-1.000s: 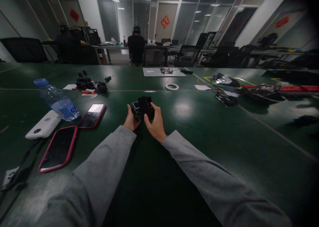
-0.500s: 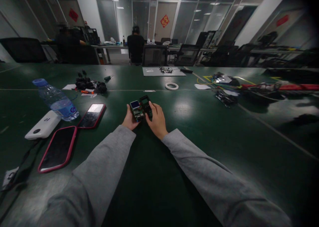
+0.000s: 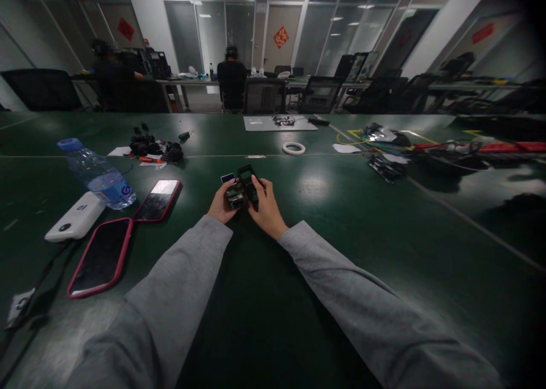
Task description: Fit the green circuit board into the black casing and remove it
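One circuit board (image 3: 234,197), small screen (image 3: 228,178) at its far end, is being gripped by the left hand (image 3: 218,205), while the right hand (image 3: 269,211) is pinching a black windowed casing (image 3: 248,185) just right of the board, long axes running roughly parallel.

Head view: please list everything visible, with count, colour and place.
circuit board: one, green, left grip
cover: one, black, right grip
phones: two, red-edged, left
power bank: one, white, left
bottle: one, clear, blue cap, left
parts pile: one, black, far left
tool: one, green, far left
ring: one, white, far middle
panel: one, grey, far middle
wires: several, mixed, right
table: one, green, foreground
chairs: several, black, background
people: at least two, dark clothing, background
other items: uncounted, blurred, background
grips: two, grey-sleeved, centre
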Demonstrator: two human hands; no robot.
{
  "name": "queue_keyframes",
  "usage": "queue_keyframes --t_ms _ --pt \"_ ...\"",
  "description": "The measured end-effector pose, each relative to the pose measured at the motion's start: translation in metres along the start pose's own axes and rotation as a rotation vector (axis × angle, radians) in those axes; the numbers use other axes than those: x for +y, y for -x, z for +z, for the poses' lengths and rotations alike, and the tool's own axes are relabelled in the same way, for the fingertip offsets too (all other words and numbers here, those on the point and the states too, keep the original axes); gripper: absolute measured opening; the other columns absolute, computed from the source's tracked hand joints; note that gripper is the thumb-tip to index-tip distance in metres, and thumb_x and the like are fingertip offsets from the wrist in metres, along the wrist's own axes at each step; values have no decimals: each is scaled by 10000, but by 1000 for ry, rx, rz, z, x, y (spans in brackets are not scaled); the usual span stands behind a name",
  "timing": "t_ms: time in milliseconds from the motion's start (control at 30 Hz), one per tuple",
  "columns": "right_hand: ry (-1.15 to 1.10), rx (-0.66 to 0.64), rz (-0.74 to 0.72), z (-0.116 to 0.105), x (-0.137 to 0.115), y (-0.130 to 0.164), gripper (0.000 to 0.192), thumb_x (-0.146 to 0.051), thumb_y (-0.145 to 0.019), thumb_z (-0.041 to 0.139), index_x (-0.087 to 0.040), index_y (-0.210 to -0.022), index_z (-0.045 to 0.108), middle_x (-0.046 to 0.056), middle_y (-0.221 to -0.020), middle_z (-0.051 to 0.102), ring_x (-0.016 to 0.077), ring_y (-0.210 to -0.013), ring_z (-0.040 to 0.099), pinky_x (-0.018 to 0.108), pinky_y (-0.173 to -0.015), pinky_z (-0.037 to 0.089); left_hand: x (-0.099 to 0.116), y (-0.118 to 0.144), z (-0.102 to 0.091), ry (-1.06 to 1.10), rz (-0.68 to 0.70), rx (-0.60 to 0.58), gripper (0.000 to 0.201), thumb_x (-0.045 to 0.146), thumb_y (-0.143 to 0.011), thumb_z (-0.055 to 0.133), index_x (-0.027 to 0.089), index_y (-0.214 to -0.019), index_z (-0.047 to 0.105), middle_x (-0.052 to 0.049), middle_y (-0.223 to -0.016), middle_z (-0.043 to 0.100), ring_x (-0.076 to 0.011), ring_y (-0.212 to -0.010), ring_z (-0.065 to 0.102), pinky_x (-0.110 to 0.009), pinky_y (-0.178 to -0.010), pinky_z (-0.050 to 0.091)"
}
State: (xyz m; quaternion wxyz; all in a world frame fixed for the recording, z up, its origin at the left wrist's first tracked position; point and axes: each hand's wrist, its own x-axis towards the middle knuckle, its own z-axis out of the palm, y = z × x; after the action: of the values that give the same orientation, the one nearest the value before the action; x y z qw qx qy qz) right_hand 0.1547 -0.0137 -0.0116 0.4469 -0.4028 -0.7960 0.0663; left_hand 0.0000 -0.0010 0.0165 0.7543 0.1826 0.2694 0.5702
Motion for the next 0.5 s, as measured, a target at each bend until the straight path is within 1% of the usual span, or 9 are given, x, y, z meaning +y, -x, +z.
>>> queue_keyframes --t_ms 100,267,400,500 --pt "-32 -10 31 -2 -2 0 745 -173 -888 469 -293 -1548 146 119 -1413 266 251 -1342 355 485 -1124 389 2 4 3 10 0 -39 249 272 -858 584 134 -1052 659 -49 -893 735 -178 -839 701 -302 -792 558" --pt "-29 6 53 -5 -5 0 729 -199 -920 469 -307 -1552 123 109 -1471 248 262 -1388 327 487 -1140 378 4 9 7 -38 -7 -46 325 302 -860 563 127 -1119 654 -69 -928 739 -186 -868 705 -283 -750 556" --pt "-20 20 85 -4 -3 0 737 -225 -920 506 -288 -1554 134 121 -1467 278 275 -1361 381 492 -1107 418 5 10 7 -44 -20 -57 331 298 -858 551 117 -1115 654 -79 -943 740 -186 -856 707 -279 -726 556" --pt "-17 36 92 -3 -1 0 744 -231 -916 530 -283 -1552 148 116 -1456 307 267 -1338 417 480 -1100 433 6 12 9 -25 -18 -59 319 288 -850 555 113 -1097 655 -80 -946 739 -181 -844 707 -271 -709 556"
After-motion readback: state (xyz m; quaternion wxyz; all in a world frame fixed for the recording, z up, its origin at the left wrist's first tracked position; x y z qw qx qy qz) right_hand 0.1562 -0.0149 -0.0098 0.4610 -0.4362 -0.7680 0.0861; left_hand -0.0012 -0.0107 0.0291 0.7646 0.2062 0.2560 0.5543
